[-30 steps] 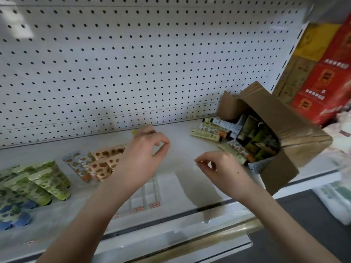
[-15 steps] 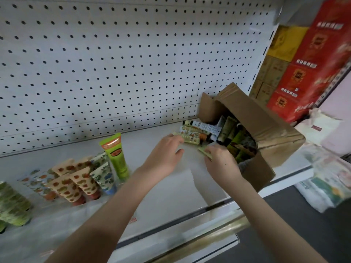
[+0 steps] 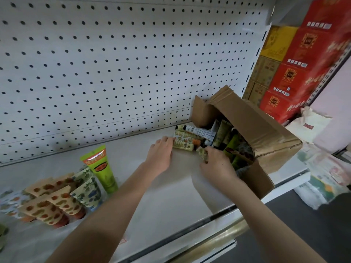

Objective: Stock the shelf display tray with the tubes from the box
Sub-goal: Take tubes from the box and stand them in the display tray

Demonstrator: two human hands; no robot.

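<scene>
A brown cardboard box (image 3: pixel 266 130) lies on its side at the right end of the white shelf (image 3: pixel 161 196), and several tubes (image 3: pixel 197 131) spill from its mouth. My left hand (image 3: pixel 161 154) reaches palm down, fingertips touching the end of a yellow patterned tube (image 3: pixel 183 144) in front of the box. My right hand (image 3: pixel 218 166) grips a green patterned tube (image 3: pixel 202 155) at the box mouth. At the left, a tall green tube (image 3: pixel 100 168) and several patterned tubes (image 3: pixel 57 202) stand cap-down in the clear display tray, whose walls barely show.
A white pegboard wall (image 3: pixel 114 63) backs the shelf. Red and yellow cartons (image 3: pixel 303 63) are stacked to the right beyond the shelf upright. Bags (image 3: pixel 322 177) lie on the floor at the right. The shelf's front rail (image 3: pixel 209 238) runs below my forearms.
Both hands have moved right, from above the tray to the box mouth. My right hand has closed round a green tube. The view has swung right.
</scene>
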